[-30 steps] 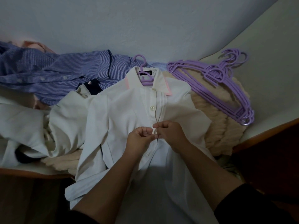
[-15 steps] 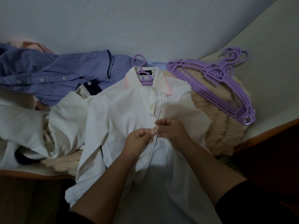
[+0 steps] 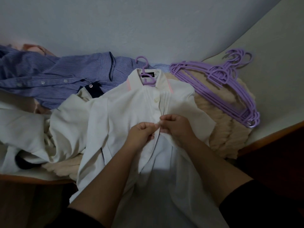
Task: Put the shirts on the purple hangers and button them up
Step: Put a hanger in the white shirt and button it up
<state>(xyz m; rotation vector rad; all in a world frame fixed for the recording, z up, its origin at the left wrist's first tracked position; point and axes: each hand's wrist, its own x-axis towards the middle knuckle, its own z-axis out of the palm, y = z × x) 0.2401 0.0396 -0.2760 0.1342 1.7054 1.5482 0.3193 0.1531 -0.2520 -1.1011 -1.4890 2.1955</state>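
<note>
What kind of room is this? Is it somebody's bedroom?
Probably a bedroom or laundry corner at home: shirts like the striped shirt lie piled by a plain wall, beside a stack of purple hangers.

Black neck label (image 3: 147, 75) sitting inside collar of white shirt (image 3: 131, 112), behind purple hanger (image 3: 144, 69) neck. Pale lettering showing on label, hanger covering part of it, only final letter reading as "X"; rest blurring beyond reading. No other legible text, number or sign showing anywhere in head view.
</note>
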